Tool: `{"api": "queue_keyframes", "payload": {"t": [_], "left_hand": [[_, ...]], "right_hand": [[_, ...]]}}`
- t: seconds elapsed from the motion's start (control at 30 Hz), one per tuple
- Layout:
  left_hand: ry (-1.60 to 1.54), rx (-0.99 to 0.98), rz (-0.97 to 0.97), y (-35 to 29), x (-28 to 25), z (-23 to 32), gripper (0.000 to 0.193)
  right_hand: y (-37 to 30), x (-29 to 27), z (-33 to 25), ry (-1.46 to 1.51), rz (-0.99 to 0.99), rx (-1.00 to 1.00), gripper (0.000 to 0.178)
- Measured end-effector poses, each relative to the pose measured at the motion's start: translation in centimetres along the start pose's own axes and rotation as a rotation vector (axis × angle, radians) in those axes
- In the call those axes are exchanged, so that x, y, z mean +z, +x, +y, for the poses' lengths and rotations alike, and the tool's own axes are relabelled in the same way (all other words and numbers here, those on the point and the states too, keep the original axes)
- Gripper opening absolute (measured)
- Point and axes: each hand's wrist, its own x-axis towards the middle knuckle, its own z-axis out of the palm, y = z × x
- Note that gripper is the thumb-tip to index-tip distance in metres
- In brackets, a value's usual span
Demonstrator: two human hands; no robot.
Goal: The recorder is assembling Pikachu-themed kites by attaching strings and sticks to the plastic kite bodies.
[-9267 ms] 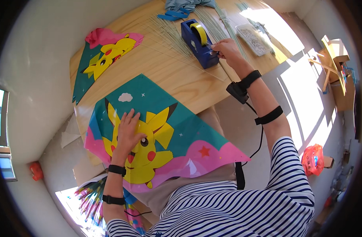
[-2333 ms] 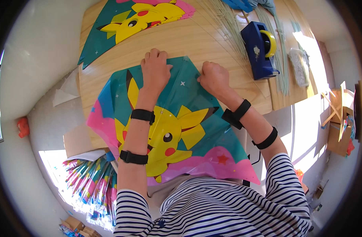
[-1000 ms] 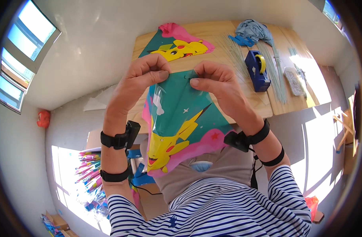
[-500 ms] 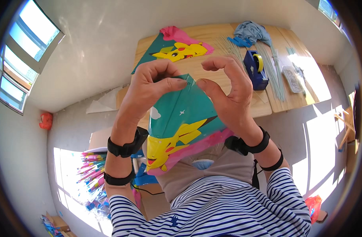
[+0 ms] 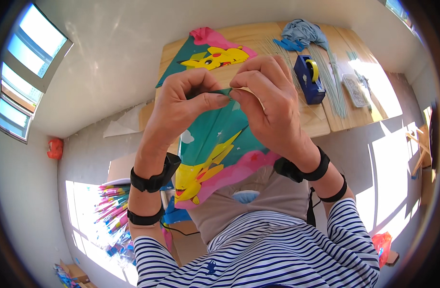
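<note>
Left hand [image 5: 181, 103] and right hand [image 5: 268, 103] pinching top corner of teal cartoon kite sheet [image 5: 220, 149], sheet hanging below the pinch; blue tape dispenser [image 5: 308, 79] beyond on wooden table [image 5: 320, 122].

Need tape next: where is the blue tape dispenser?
In the head view, the blue tape dispenser stands on the wooden table, upper right, beyond the right hand.

A single head-worn fisheye view looks steeply down the person's front, so the striped sleeves enter from the lower edge. The left hand [image 5: 181, 103] and right hand [image 5: 268, 103] sit very close to the lens, filling the centre. The wooden bench [image 5: 320, 122] lies farther off toward the top, its edges bowing near the rim.
</note>
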Motion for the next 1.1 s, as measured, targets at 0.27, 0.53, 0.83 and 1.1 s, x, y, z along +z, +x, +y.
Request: {"api": "queue_keyframes", "payload": {"t": [0.27,0.53,0.83,1.1], "left_hand": [[-0.04,0.019,-0.002,0.1,0.7,0.3,0.01],[0.014,0.033,-0.005,0.4,0.6,0.0,0.008],[0.235,0.172,0.105,0.9,0.8,-1.4,0.013],[0.699,0.253,0.437,-6.8,0.2,-6.2,0.059]], "right_hand": [[-0.5,0.3,0.2,0.343,-0.082,0.26,0.009],[-0.6,-0.1,-0.6,0.543,-0.156,0.533,0.007],[-0.4,0.1,0.4,0.602,-0.161,0.671,0.012],[0.8,-5.2,5.1,0.741,0.158,0.825,0.015]]}}
